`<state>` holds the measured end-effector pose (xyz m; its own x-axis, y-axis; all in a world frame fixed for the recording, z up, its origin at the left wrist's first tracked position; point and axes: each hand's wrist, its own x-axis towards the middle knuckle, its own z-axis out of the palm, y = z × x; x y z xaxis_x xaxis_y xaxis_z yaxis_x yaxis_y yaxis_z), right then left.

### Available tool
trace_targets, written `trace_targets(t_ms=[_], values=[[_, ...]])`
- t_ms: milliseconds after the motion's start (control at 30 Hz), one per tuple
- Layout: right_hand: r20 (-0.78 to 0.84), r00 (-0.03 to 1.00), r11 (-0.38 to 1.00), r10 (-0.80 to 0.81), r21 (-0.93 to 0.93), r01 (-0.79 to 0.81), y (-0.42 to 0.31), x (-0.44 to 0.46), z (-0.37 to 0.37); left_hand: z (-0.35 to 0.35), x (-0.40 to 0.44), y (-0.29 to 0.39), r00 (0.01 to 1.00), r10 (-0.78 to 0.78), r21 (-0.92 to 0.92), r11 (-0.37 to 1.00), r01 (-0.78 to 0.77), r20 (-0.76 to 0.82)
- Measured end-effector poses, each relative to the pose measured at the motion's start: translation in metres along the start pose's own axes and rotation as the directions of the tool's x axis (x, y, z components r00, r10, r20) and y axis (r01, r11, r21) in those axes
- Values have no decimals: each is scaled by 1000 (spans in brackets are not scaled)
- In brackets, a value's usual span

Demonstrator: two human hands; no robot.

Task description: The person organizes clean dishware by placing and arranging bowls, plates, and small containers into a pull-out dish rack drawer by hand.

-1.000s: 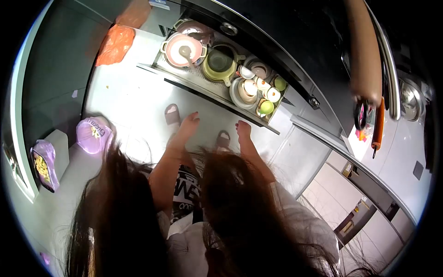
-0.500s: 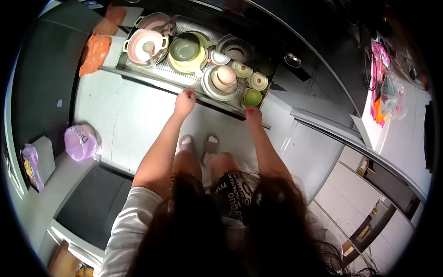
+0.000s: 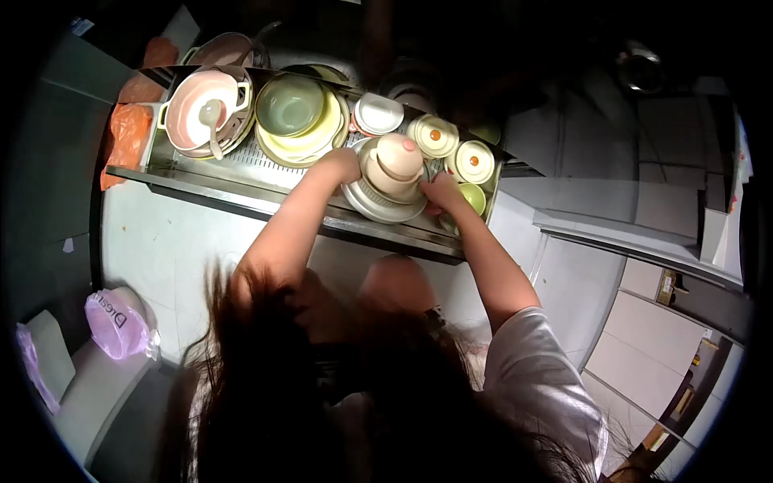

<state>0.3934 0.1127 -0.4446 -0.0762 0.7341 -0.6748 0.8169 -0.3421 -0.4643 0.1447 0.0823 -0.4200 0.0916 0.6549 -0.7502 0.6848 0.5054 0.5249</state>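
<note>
A stack of white plates [image 3: 377,211] lies in the open drawer, with a cream-pink lidded bowl [image 3: 398,156] on top. My left hand [image 3: 340,167] is against the stack's left rim, its fingertips hidden. At the right rim, my right hand [image 3: 443,191] has its fingers curled round the edge of the stack. A green cup [image 3: 473,198] sits just beyond that hand, partly covered by it. Two pale lidded pots with orange knobs, one [image 3: 433,137] behind the bowl and one [image 3: 474,162] to its right, stand close by.
Left in the drawer [image 3: 229,189] are a pink pot [image 3: 193,109] with a ladle and a green bowl [image 3: 291,105] on yellow plates. An orange bag [image 3: 127,141] is beside the drawer. On the lower left stands a bin with a purple bag [image 3: 118,324].
Both hands have moved from the drawer's front edge inward to the two sides of the plate stack. The view has come closer to the drawer, and my knees look bent beneath it.
</note>
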Motion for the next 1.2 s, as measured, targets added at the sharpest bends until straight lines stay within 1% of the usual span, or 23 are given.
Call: trace_targets(t_ms=[33, 67, 100, 133, 167, 200, 267, 300, 400, 433, 533, 600, 633, 667, 733, 767, 800, 900, 1000, 1167, 1200], values=[[19, 993, 985, -113, -128, 114, 5, 11, 1, 0, 6, -5, 997, -41, 85, 996, 36, 60], [67, 997, 993, -41, -105, 48, 5, 14, 4, 1, 6, -7, 997, 0, 129, 992, -9, 75], [116, 993, 996, 28, -85, -18, -11, 3, 1, 2, -1, -3, 995, 40, 172, 984, -55, 90], [161, 982, 994, 96, -67, -86, -24, -4, -2, 3, -2, -2, 994, 38, 199, 978, -58, 105], [235, 962, 989, 136, 21, -145, -26, -5, -2, 3, -2, -1, 992, 36, 225, 972, -62, 121], [255, 961, 986, 104, 96, -133, -21, -2, 0, 4, -3, 0, 990, 34, 252, 965, -67, 136], [296, 955, 963, 31, 245, -107, -11, 4, 7, 9, 10, -6, 976, -80, 238, 971, 31, 201], [299, 954, 924, 32, 354, -142, -23, -11, 6, 14, 23, -13, 967, -120, 190, 979, 77, 226], [219, 974, 888, 54, 436, -147, -20, -10, 10, 19, 37, -25, 953, -129, -76, 985, 155, 274], [235, 970, 880, 56, 447, -159, -16, -7, 9, 19, 36, -25, 951, -92, -169, 975, 146, 295], [268, 963, 865, 41, 472, -168, -7, 1, 9, 17, 38, -25, 941, -109, -193, 965, 177, 321], [268, 963, 870, 11, 473, -141, -6, -3, 6, 15, 37, -24, 957, -102, -234, 958, 168, 271], [284, 958, 876, -31, 469, -111, -6, -9, 2, 15, 36, -22, 963, -107, -254, 952, 171, 246], [256, 966, 891, -33, 445, -88, -7, -15, -1, 14, 34, -21, 968, -114, -275, 946, 174, 222], [204, 978, 919, -41, 392, -43, -9, -23, -5, 10, 28, -18, 962, -113, -265, 947, 179, 247], [217, 974, 924, -70, 381, -18, -7, -24, -8, 9, 26, -15, 961, -126, -267, 944, 193, 246], [198, 978, 922, -67, 386, -15, -9, -33, -13, 8, 23, -13, 960, -139, -269, 941, 205, 244], [164, 985, 920, -52, 392, -17, -14, -53, -30, 3, 18, -12, 966, -94, -308, 937, 168, 239], [18, 985, 932, -173, 326, 158, -5, -56, -37, 0, 5, -8, 976, -86, -307, 941, 145, 198], [68, 983, 920, -169, 369, 132, -14, -60, -41, 2, 9, -13, 981, -106, -321, 935, 155, 164], [54, 981, 916, -187, 369, 155, -14, -59, -41, 2, 10, -13, 981, -112, -318, 935, 158, 158]])
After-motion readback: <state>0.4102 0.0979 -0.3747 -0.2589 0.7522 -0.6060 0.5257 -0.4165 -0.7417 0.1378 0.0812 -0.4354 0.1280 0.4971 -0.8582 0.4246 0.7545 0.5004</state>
